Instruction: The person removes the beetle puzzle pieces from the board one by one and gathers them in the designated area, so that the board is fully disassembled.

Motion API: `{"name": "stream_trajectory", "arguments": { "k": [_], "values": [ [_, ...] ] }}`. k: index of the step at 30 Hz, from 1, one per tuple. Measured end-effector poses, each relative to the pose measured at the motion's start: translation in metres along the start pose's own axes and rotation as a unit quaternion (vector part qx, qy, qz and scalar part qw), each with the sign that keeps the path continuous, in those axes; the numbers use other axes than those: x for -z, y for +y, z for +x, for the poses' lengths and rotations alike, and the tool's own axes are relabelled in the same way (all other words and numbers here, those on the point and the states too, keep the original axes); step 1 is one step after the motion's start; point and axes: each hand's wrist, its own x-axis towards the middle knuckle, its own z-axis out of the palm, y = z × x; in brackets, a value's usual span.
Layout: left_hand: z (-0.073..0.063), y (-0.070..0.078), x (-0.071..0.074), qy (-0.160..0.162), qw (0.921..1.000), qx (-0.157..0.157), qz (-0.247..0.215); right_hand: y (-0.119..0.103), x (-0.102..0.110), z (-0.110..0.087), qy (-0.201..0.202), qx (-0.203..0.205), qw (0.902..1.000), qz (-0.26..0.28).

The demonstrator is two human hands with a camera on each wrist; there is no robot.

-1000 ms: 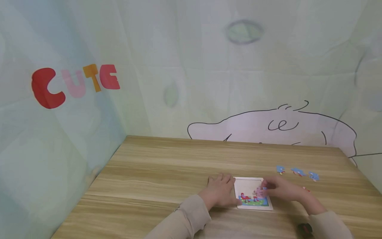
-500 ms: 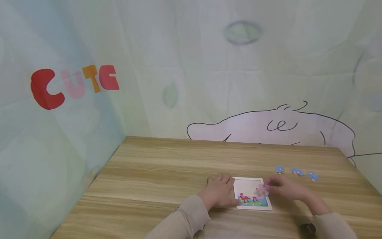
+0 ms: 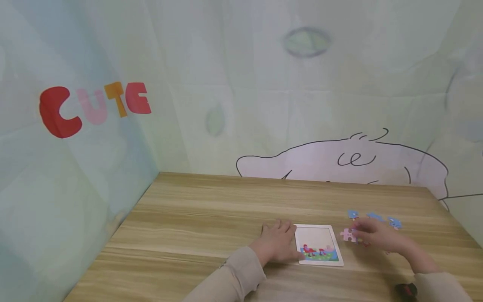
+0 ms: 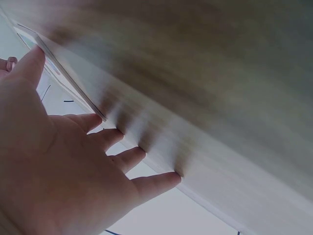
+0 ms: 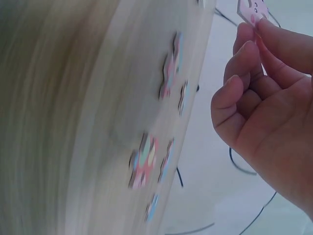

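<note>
Wood-grain tabletop, creased backdrop. Square white-rimmed puzzle tray; left hand at 9 o'clock, fingers spread, touching edge. Right hand pinches flat, knobby pink puzzle piece at tray's 2 o'clock.

Pink puzzle piece between fingers

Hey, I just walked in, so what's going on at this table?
A person is working on a jigsaw puzzle. The left hand touches the left side of a white-rimmed board, whose lower part shows coloured picture while most of its upper part is plain. The right hand pinches a pink puzzle piece, held off the wooden table to the right of the board. More loose pieces, several of them blue, lie on the table on that side.
</note>
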Motion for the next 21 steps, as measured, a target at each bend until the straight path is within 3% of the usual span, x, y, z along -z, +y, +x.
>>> {"name": "stream_trajectory", "arguments": {
  "k": [5, 12, 14, 21],
  "values": [
    [-0.002, 0.0, 0.001, -0.001, 1.0, 0.001, 0.003, 0.004, 0.011, -0.012, 0.022, -0.013, 0.9993, -0.028],
    [0.0, 0.0, 0.0, 0.002, 1.0, 0.0, 0.004, 0.013, 0.022, -0.023, 0.048, -0.102, 0.9916, -0.064],
    [0.0, -0.001, 0.0, 0.002, 1.0, -0.001, 0.005, 0.018, 0.024, -0.027, 0.051, -0.101, 0.9912, -0.07],
    [0.001, 0.0, -0.001, -0.001, 1.0, 0.0, 0.006, 0.032, 0.032, -0.036, 0.053, -0.131, 0.989, -0.045]
  ]
}}
